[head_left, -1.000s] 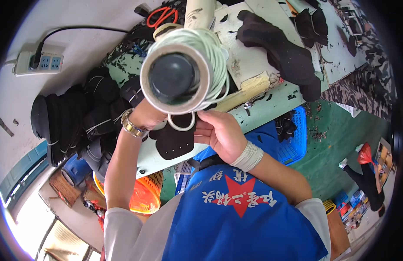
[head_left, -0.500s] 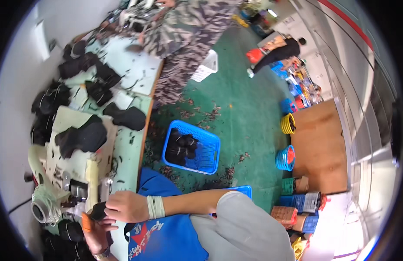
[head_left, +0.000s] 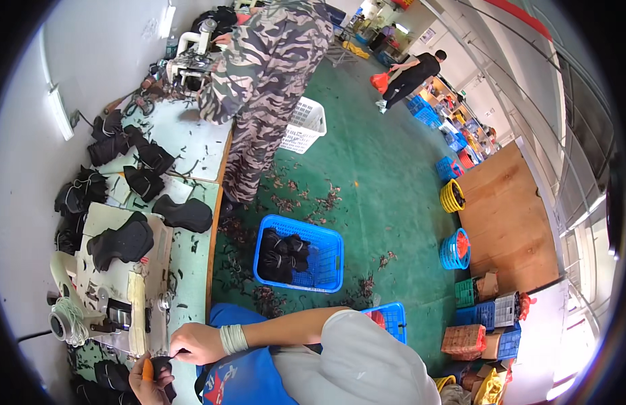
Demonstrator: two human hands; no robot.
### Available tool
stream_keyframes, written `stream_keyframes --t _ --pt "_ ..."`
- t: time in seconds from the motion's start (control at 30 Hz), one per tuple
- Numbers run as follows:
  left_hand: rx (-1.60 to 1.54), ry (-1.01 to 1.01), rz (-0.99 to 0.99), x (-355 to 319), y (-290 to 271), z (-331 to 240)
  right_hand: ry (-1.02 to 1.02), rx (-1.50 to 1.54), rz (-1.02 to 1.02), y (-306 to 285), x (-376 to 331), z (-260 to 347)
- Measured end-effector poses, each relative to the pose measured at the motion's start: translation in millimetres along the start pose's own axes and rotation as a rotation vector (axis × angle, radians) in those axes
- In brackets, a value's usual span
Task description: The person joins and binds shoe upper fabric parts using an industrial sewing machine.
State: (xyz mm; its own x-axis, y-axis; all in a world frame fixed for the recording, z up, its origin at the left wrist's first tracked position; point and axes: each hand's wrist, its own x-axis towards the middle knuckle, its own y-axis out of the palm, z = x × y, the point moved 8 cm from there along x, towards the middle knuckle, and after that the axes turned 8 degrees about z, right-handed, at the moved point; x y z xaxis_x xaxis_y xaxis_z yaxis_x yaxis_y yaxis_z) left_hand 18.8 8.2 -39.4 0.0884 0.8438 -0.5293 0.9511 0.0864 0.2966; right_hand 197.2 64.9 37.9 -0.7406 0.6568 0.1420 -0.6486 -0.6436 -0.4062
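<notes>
My left hand, with an orange cover on one finger, grips a small black fabric piece at the table's near end. Pinched fingers of my right hand hold that piece's edge from the right; a band of pale cord circles the wrist. Both hands are just below a cream sewing machine with a spool of pale thread on its left. Two black padded pieces with narrowed middles lie beyond it, one on the machine bed and another on the table.
Black bundles line the wall side of the table. A blue basket holding black bundles stands on the green floor among scraps. A co-worker in camouflage bends over the far table beside a white basket. Another person carries a red bag.
My view has shifted. Both hands have moved lower, away from the sewing machine, with the black fabric piece between them. The co-worker in camouflage leans further left; the far person has raised an arm.
</notes>
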Motion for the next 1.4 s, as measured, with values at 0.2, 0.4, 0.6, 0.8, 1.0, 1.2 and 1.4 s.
stream_keyframes --t 0.2,0.4,0.6,0.8,1.0,1.2,1.4 --pt "-0.207 0.140 -0.346 -14.8 -50.0 20.8 0.116 0.176 0.152 4.9 44.1 -3.0" --pt "-0.251 0.161 -0.505 -43.4 -50.3 9.6 0.179 0.183 0.008 -64.4 83.7 12.4" --pt "-0.196 0.161 -0.697 -47.9 -72.7 32.2 -0.374 -0.779 -0.345 -158.9 143.5 45.5" --pt "-0.285 0.166 -0.811 -47.9 -78.1 67.2 -0.263 -1.026 -0.025 -96.7 144.5 -44.9" --pt "-0.239 0.103 -0.849 -24.8 -87.7 72.3 -0.394 -0.983 -0.081 -103.0 142.6 -38.9" --pt "-0.176 0.409 -0.846 16.3 -105.8 62.1 -0.542 -0.946 0.073 -106.5 136.9 -44.4" --pt "-0.842 0.414 -0.611 75.0 -100.0 90.4 -0.521 -0.741 0.021 -88.2 138.1 -7.4"
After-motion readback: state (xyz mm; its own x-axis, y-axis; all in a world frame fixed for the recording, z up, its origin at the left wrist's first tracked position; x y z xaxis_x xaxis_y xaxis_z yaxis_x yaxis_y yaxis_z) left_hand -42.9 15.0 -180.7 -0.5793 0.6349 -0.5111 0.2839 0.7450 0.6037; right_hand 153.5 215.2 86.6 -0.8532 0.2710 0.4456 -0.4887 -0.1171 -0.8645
